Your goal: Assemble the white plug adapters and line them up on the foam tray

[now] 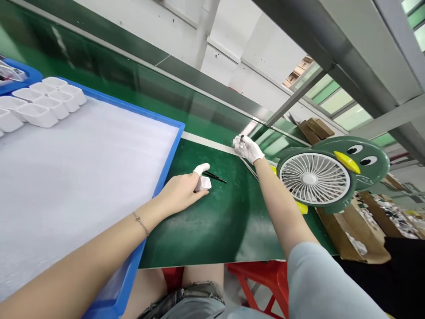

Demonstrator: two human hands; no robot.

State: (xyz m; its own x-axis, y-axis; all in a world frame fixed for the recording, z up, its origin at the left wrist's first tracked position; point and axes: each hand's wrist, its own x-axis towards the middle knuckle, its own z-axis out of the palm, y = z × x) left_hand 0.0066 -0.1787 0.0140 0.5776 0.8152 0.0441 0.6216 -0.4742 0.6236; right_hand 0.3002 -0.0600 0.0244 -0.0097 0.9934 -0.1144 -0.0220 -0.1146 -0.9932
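My left hand (182,189) is closed around a small white plastic cup (206,183), held just above or on the green tabletop; I cannot tell which. A white cover sits on one of its fingers. Right beside the cup, a thin black tool like tweezers (217,177) points to the right. Farther off, my right hand (251,152) wears a white glove. Its fingers are curled near small clear and dark pieces (239,142), too small to name. A thin pale strip (248,167) lies below that hand.
A blue-rimmed tray (172,155) with a white lining fills the left, with several white cups (49,104) in its far corner. A green cartoon fan (314,178) stands at right beside cardboard boxes (352,235). A red stool (265,281) is below the table edge.
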